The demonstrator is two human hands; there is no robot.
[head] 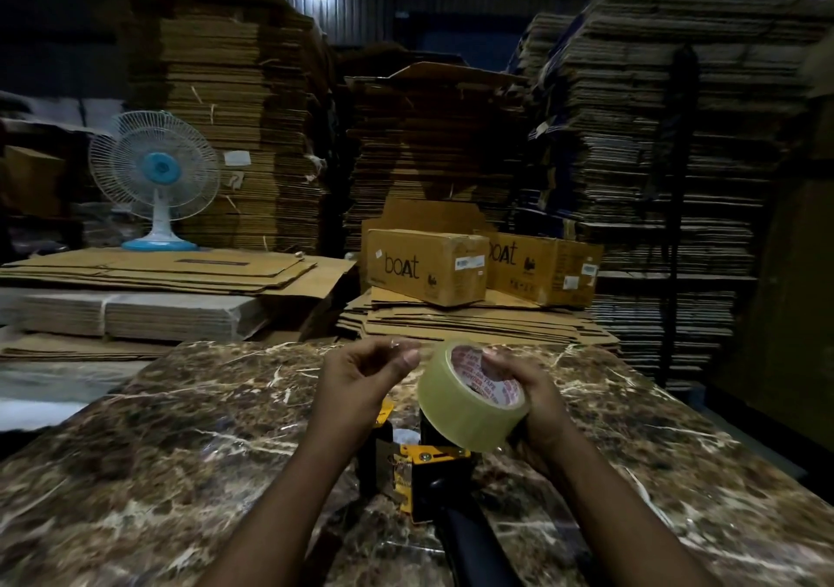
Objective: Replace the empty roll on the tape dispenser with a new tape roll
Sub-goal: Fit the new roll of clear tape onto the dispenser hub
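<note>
One new tape roll (469,399) is gripped by the right hand (530,395) above one tape dispenser (424,464) lying mid-counter (180,428). Something thin, possibly the tape end, is pinched by the left hand (361,374).

- The tape roll (469,399) is see-through yellow, with red words on a white ring inside.
- The tape dispenser (424,473) is black and yellow.
- The table (158,473) is dark brown with white wiggly lines, like marble.
- The fan (155,176) far on the left is white and light blue.
- The boxes (426,266) are brown with black letters.
</note>
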